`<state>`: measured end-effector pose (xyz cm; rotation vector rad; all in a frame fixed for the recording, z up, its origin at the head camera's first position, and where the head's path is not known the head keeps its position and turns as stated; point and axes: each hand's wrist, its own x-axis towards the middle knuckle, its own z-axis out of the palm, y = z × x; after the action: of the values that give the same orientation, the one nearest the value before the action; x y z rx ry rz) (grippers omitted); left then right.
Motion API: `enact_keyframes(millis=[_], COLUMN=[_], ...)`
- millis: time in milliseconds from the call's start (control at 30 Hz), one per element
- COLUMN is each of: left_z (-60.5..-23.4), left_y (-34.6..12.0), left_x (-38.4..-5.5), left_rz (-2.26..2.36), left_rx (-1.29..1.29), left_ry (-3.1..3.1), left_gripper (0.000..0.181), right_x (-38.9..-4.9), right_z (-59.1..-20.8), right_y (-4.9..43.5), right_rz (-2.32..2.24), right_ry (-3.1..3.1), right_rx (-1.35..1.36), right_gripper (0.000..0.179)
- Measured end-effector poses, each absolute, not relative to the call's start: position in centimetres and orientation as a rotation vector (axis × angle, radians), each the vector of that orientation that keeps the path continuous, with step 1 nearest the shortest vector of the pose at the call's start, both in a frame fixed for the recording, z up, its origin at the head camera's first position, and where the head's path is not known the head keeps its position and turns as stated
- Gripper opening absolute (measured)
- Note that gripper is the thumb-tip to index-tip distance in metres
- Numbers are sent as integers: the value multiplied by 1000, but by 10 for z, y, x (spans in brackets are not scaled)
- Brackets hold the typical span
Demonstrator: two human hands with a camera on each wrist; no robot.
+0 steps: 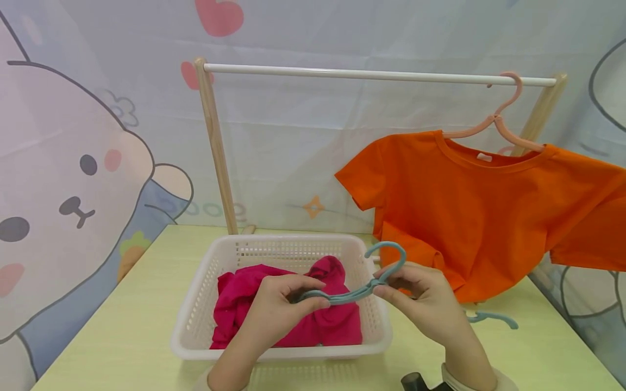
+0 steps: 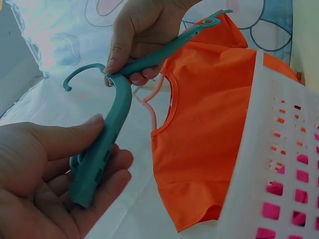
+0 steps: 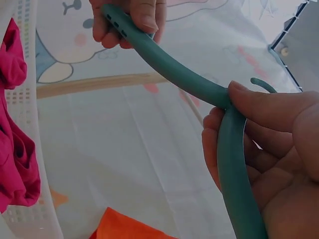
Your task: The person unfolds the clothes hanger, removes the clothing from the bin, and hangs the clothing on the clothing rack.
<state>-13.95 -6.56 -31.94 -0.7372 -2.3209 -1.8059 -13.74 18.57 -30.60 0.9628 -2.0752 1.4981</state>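
Both hands hold one teal clothes hanger (image 1: 352,296) above the front part of a white basket (image 1: 195,304). My left hand (image 1: 276,309) pinches the end of one arm of the hanger between thumb and fingers. Close to the hook, at the middle joint, my right hand (image 1: 423,298) grips it. In the left wrist view the hanger (image 2: 119,107) bends at the joint, its hook pointing left. Crumpled magenta cloth (image 1: 293,326) lies inside the basket, partly hidden behind the left hand and hanger.
An orange T-shirt (image 1: 469,212) hangs on a pink hanger (image 1: 511,133) from the white rail (image 1: 342,73) of a wooden-legged rack. Another teal hanger (image 1: 494,317) lies on the table (image 1: 122,326) at the right, partly hidden. A black object (image 1: 414,381) shows at the bottom edge.
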Motion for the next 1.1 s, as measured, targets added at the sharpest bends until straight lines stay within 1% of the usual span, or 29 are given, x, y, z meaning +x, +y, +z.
enact_keyframes(millis=[100,233,467,767,933,1100], left_z=[-320,-322,-322,-324,-325,-324], left_y=[-65,-65,-64,-62,-61,-62], left_x=[-140,-141,-142,-143,-144,-144], left_rz=[-1686,-1551,-1479,-1513,-1582,-1674], left_rx=[-771,-838,-868,-868,-809,-762], left_ry=[-2384,-2427,-2443,-2387,-2396,-2383], left_gripper=[20,13,6,4,5,6], right_x=[-139,-140,-142,-142,-142,-143], right_z=[-307,-308,-311,-311,-311,-310], right_y=[185,183,182,182,183,183], right_rz=[1467,1450,1421,1395,1408,1416], right_ry=[-2102,-2141,-2152,-2164,-2159,-2149], right_rx=[986,1027,1092,1056,1061,1058], right_gripper=[20,17,15,15,19,18])
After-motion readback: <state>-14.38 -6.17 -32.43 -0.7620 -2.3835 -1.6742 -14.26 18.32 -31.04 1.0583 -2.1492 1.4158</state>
